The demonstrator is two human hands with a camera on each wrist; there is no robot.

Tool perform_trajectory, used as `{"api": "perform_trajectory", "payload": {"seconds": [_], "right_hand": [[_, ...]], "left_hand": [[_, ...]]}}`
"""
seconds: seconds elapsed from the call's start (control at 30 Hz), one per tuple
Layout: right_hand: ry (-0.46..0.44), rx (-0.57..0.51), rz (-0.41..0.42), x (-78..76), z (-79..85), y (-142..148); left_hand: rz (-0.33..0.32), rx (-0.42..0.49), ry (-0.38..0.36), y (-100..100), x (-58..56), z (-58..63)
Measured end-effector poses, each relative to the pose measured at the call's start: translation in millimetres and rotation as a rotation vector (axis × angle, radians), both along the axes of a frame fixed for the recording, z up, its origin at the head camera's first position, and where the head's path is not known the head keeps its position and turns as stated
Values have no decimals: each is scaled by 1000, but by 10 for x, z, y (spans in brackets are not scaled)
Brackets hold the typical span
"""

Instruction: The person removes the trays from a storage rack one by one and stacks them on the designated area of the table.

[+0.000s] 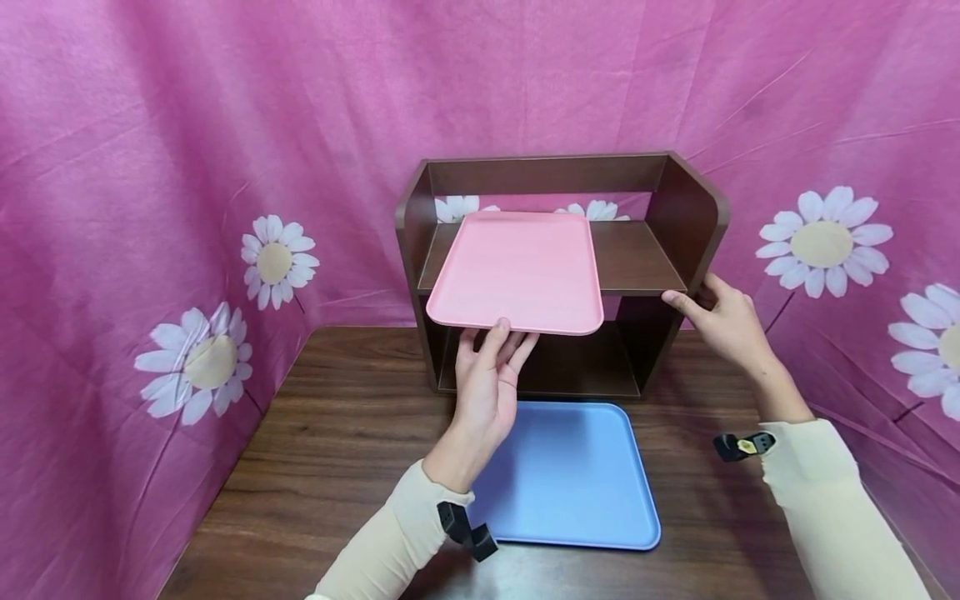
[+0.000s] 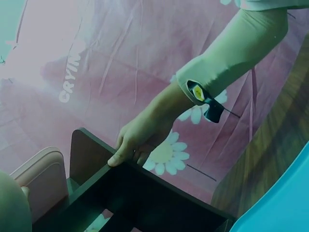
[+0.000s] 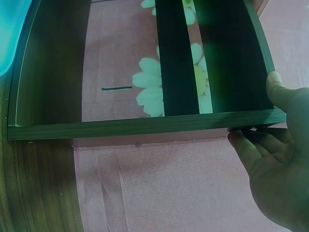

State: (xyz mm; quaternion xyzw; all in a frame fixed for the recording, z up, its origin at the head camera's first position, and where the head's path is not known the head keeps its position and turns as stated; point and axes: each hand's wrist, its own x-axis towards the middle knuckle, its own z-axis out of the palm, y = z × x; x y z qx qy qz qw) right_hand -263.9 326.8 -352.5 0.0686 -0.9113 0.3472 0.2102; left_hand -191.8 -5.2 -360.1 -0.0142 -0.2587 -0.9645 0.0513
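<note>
A pink rectangular tray (image 1: 521, 271) is held by its front edge in my left hand (image 1: 486, 387), thumb on top and fingers beneath. It overlaps the upper shelf of a dark brown two-tier shelf unit (image 1: 637, 254) in the head view. My right hand (image 1: 723, 325) grips the unit's right side panel, thumb at the front edge of the middle board and fingers round the outside. The right wrist view shows that thumb and the fingers (image 3: 248, 150) on either side of the panel. In the left wrist view the pink tray (image 2: 46, 181) stands at the lower left.
A blue tray (image 1: 570, 475) lies on the wood-grain table (image 1: 322, 450) in front of the shelf unit, partly hidden by the left arm. Behind hangs a pink cloth (image 1: 337, 108) with white daisies. Both wrists carry small black devices.
</note>
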Motion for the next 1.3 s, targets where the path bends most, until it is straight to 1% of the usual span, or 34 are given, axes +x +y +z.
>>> {"api": "perform_trajectory", "payload": {"seconds": [0.33,0.57,0.77,1.07,1.3], "right_hand": [[-1,1,-5,0,-4,-4],[-5,1,-6,-13,-8,4],[-11,4,-6,-14,-10,7],[-9,6,-3,-13,4,7],[-6,10,2,-6,8,-2]], "left_hand": [[11,17,13,3,20,7],[32,2,9,-41,51,30],[37,-33,10,-122,80,49],[30,-93,21,-262,139,118],[43,-111,10,-397,152,145]]}}
